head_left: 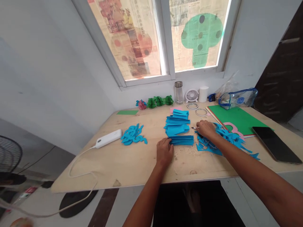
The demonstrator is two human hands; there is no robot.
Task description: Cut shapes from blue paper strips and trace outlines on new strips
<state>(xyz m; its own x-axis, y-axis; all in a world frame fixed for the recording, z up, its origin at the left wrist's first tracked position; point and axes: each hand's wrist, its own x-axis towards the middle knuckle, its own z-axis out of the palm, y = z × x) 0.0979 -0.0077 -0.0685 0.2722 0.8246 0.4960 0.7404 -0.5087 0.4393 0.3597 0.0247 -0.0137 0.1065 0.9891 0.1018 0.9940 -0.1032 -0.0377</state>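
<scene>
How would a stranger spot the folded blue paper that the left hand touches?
On the wooden table below the window, find the folded blue papers lined up. The bundle you want is frontmost; unlike its neighbours, it has the left hand at its left end.

Cutouts (pixel 132 136) left, folded papers (pixel 177 129) between, scraps (pixel 230 137) right

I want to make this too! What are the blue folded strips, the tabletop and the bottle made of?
Blue folded strips: probably matte paper, with crisp creases and thin edges.
Tabletop: likely bare wood or plywood, pale with a knot-like mark.
Bottle: clear glass or plastic, I can't tell which; its shiny lid looks like metal.
</scene>
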